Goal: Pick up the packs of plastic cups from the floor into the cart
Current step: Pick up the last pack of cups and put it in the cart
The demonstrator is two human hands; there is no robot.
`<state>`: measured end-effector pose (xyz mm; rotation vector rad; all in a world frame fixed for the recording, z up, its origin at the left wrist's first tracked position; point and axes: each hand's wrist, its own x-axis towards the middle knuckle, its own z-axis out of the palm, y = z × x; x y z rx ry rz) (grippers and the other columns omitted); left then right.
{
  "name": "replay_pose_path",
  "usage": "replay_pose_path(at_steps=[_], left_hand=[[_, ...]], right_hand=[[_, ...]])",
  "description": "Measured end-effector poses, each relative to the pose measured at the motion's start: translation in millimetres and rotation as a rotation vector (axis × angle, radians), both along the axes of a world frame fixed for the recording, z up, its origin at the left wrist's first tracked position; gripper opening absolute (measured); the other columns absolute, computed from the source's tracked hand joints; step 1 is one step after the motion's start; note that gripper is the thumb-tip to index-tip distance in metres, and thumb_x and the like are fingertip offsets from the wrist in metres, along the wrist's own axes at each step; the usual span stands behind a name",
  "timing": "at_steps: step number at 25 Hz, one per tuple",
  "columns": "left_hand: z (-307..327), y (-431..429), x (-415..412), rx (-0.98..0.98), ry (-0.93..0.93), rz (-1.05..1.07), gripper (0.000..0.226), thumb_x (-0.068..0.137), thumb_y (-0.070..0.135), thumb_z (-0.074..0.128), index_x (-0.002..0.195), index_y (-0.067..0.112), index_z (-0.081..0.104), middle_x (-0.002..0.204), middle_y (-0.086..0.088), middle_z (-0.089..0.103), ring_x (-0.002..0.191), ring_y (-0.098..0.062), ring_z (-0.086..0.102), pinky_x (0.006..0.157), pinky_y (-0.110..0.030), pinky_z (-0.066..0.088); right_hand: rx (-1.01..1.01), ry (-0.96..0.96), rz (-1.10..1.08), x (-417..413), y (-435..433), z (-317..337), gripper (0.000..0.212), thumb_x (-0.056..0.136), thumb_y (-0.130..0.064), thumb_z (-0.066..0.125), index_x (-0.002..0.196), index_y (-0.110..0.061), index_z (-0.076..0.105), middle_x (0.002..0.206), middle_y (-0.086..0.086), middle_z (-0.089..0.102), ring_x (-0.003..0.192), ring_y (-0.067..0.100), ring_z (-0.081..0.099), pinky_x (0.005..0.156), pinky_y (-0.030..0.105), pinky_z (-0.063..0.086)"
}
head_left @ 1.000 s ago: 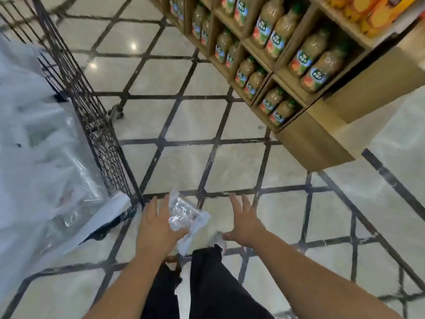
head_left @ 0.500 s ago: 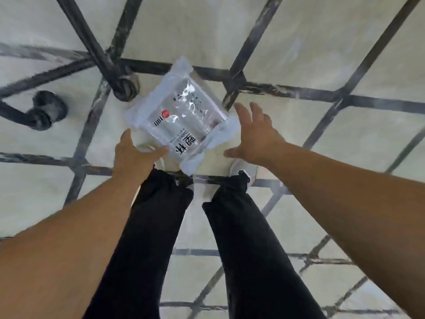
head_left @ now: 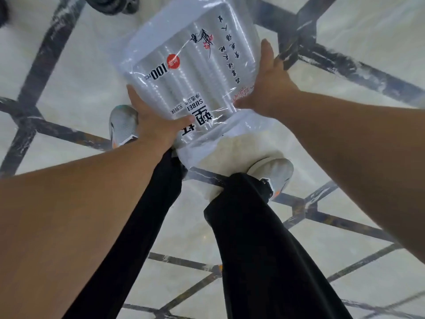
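Two grips hold one pack of plastic cups (head_left: 195, 61) between them. The left grip (head_left: 156, 125) pinches the lower left edge, thumb across the printed front, fingers along the side. The right grip (head_left: 269, 86) pinches the opposite edge, thumb on the front, fingers up along the side. The pack is clear film printed "100 pcs". Its loose bottom flap sags below the grips over the black trousers (head_left: 264, 249) and right shoe (head_left: 276, 173). The left shoe (head_left: 122, 125) is just beside the left grip, a black caster (head_left: 110, 5) lies beyond both grips, and marble floor (head_left: 76, 72) is beneath.
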<state>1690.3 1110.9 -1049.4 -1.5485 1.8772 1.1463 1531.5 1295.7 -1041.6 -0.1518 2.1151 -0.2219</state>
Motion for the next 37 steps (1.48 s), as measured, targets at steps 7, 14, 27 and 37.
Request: replay_pose_path(at_steps=[7,14,27,37], left_hand=[[5.9,8.6,2.7,-0.010,0.081,0.036,0.142,0.068,0.023,0.094,0.158,0.036,-0.014,0.166,-0.001,0.012,0.148,-0.015,0.023,0.104,-0.025,0.018],[115.6,44.2,-15.7,0.026,0.157,-0.093,0.141,0.068,0.016,0.094,0.159,0.031,-0.013,0.166,0.004,0.010,0.149,-0.010,0.017,0.109,-0.021,0.016],[578.5,85.4,-145.2,0.051,0.529,-0.608,0.138,0.061,0.020,0.097,0.153,0.047,-0.002,0.119,0.066,0.011,0.110,0.029,0.026,0.095,-0.005,0.030],[817.3,68.2,-198.0,-0.193,0.764,-0.619,0.141,0.061,0.043,0.095,0.153,0.050,-0.012,0.151,-0.002,0.037,0.135,-0.022,0.040,0.107,-0.041,0.038]], right_hand=[[0.007,0.022,-0.085,1.2,3.4,8.0,0.133,0.080,-0.035,0.090,0.165,-0.028,-0.012,0.165,0.018,0.017,0.141,0.039,0.046,0.109,0.049,0.047],[0.029,0.082,-0.236,10.8,51.4,119.0,0.125,0.080,-0.033,0.087,0.163,-0.031,-0.006,0.147,0.014,0.036,0.126,0.037,0.053,0.103,0.054,0.050],[-0.073,0.290,-0.682,-3.1,149.2,560.4,0.118,0.079,-0.038,0.083,0.162,-0.030,-0.001,0.155,0.014,0.033,0.128,0.040,0.053,0.105,0.052,0.047],[-0.450,0.620,-0.593,-80.3,143.3,775.9,0.109,0.065,-0.040,0.086,0.156,-0.026,0.028,0.131,0.005,0.049,0.097,0.018,0.055,0.079,0.034,0.046]])
